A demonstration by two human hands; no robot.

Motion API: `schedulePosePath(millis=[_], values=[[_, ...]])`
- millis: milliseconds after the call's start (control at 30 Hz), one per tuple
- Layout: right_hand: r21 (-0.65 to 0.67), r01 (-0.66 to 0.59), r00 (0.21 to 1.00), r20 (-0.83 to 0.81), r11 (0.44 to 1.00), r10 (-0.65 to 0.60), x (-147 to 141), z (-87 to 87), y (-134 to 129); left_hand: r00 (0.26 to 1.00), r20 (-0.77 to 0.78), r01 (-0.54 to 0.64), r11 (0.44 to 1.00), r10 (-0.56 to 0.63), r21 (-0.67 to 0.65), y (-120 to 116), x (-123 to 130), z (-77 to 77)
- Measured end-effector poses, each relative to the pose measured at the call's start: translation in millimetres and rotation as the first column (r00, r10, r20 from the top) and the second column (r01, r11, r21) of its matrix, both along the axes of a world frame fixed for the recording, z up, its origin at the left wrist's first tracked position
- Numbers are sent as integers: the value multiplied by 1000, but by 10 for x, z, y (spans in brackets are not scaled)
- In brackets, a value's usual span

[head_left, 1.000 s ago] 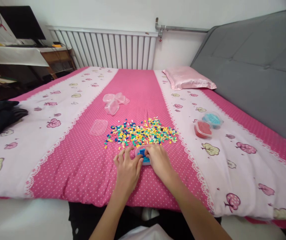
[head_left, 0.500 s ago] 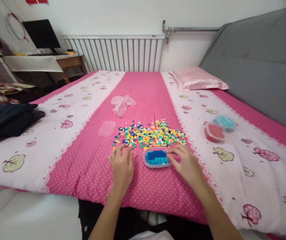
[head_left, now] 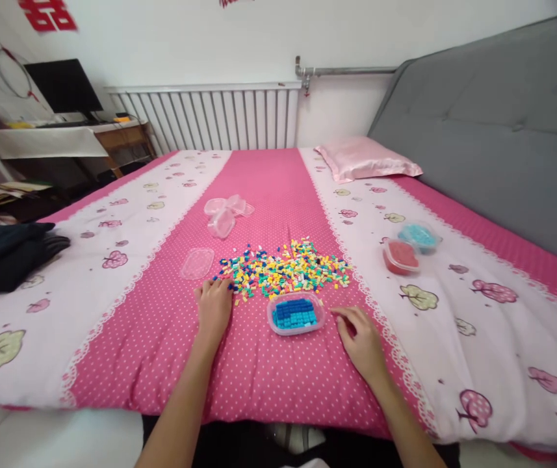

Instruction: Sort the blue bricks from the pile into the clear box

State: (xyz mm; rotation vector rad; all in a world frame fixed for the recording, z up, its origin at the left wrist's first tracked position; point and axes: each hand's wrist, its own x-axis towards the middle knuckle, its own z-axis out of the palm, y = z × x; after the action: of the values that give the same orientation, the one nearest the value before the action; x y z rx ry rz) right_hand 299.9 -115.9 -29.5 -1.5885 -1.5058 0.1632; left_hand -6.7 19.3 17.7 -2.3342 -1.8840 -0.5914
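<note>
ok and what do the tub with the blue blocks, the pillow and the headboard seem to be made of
Tub: probably thin, smooth plastic, since its walls look see-through.
Pillow: likely satin or a similar shiny fabric; it shows a soft sheen and creases.
Headboard: padded grey upholstery with a matt finish, dimpled in places; fabric or imitation leather, I can't tell which.
</note>
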Motion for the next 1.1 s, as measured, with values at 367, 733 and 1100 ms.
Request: schedulePosePath(millis=[367,733,1100], values=[[48,32,999,-38,998,-30,16,-5,16,973,230,-39,982,-5,184,-188,96,-4],[156,-346,937,106,925,332,-516,757,197,658,689,462,885,-304,-51,-678,819,358],[102,-442,893,-46,891,448,-614,750,331,543,824,523,833,-162,-181,-640,672,314]])
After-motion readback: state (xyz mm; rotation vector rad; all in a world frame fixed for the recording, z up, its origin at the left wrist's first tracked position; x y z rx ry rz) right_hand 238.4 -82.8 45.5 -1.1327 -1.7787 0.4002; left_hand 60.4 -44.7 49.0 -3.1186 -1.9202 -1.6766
